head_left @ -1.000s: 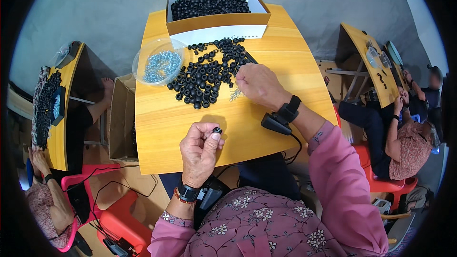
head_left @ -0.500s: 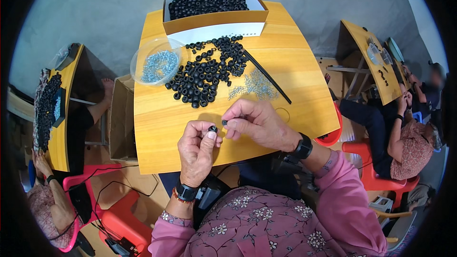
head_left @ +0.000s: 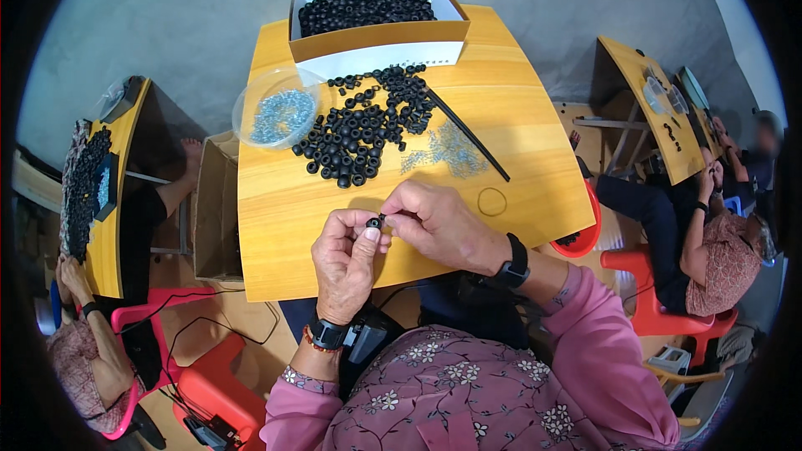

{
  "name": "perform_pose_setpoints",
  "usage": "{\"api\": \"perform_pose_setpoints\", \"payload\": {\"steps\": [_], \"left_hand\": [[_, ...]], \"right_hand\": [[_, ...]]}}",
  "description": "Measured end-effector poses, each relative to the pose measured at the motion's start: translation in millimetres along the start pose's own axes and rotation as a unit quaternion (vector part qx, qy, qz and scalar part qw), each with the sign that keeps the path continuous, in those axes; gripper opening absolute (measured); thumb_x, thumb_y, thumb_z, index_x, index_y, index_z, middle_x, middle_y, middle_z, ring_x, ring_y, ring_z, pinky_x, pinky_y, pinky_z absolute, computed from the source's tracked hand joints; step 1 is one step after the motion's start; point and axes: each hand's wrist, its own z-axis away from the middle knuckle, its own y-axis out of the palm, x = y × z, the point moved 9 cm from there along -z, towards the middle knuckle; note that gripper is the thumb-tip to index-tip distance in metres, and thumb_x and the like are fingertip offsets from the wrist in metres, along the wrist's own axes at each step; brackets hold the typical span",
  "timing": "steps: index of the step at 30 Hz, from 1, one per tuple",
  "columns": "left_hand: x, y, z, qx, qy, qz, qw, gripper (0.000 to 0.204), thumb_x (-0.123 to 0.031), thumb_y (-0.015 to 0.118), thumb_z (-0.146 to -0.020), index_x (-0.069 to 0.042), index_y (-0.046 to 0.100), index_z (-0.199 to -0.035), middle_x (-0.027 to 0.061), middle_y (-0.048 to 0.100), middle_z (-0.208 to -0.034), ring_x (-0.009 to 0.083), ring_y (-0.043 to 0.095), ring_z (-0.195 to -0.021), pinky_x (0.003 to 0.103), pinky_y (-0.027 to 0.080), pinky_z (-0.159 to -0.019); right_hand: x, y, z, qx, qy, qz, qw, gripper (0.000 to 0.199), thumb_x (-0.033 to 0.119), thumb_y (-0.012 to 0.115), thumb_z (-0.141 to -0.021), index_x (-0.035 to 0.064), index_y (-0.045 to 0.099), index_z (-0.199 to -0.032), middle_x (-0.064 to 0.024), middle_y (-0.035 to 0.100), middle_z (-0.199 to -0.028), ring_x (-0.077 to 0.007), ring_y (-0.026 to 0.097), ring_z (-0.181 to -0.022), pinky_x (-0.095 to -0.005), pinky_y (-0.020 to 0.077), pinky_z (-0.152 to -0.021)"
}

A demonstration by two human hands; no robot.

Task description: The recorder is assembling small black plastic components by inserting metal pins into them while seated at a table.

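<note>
Black bead (head_left: 373,223) sits in the pinch of a left hand (head_left: 344,267) above the near edge of a wooden surface (head_left: 280,234), while the right hand (head_left: 443,230) brings thumb and forefinger together at its side; whether those fingertips grip a second small piece cannot be told. Directly beyond the hands, loose black beads (head_left: 344,146) spread across the surface, lying between them and a brown-and-white box (head_left: 384,36) filled with more black pieces (head_left: 368,12) at the far end. Ahead of the right hand, a black stick (head_left: 478,144) slants over a scatter of tiny clear beads (head_left: 447,150), and a thin brown ring (head_left: 492,201) rests nearer, just past the knuckles. Ahead and to the left of the left hand, a clear round tub (head_left: 244,121) holds pale blue beads (head_left: 284,115). On the floor left of the hands stands a cardboard carton (head_left: 217,209), close against the surface; to their right, a red basin (head_left: 586,234) shows past the edge. Co-workers sit at separate tables on both sides.
</note>
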Motion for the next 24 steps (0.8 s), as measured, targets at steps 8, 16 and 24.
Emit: {"api": "perform_pose_setpoints", "payload": {"steps": [8, 16, 24], "left_hand": [[-1.3, -1.0, -2.2, -0.003, 0.002, 0.013, 1.000, 0.009, -0.003, 0.057, -0.099, 0.002, 0.057, -0.107, 0.0065, 0.066, -0.089, 0.0103, 0.063, -0.077, 0.024, 0.054, -0.073], [-0.4, -2.6, -2.4, -0.006, -0.004, 0.051, 0.999, 0.011, -0.006, 0.058, -0.100, 0.002, 0.056, -0.107, 0.0068, 0.066, -0.088, 0.0100, 0.062, -0.076, 0.024, 0.053, -0.074], [-0.3, -3.0, -2.4, -0.005, -0.013, 0.019, 1.000, 0.010, -0.005, 0.059, -0.099, 0.001, 0.057, -0.106, 0.0041, 0.063, -0.087, 0.0078, 0.059, -0.073, 0.022, 0.052, -0.069]], "right_hand": [[-13.8, 9.4, 3.9, -0.002, 0.035, -0.160, 0.987, 0.014, 0.003, 0.065, -0.092, -0.0002, 0.066, -0.105, -0.0102, 0.066, -0.093, -0.0191, 0.066, -0.076, -0.0296, 0.0531, -0.069], [0.2, 7.5, 5.4, -0.040, -0.082, -0.063, 0.994, 0.020, 0.000, 0.064, -0.093, -0.0022, 0.064, -0.113, -0.0081, 0.065, -0.096, -0.0121, 0.066, -0.083, -0.0255, 0.0535, -0.074], [-1.8, -2.2, -2.1, -0.026, -0.007, -0.167, 0.986, 0.007, 0.000, 0.065, -0.089, -0.0007, 0.067, -0.096, -0.0081, 0.066, -0.087, -0.0138, 0.065, -0.076, -0.0271, 0.0524, -0.066]]}}
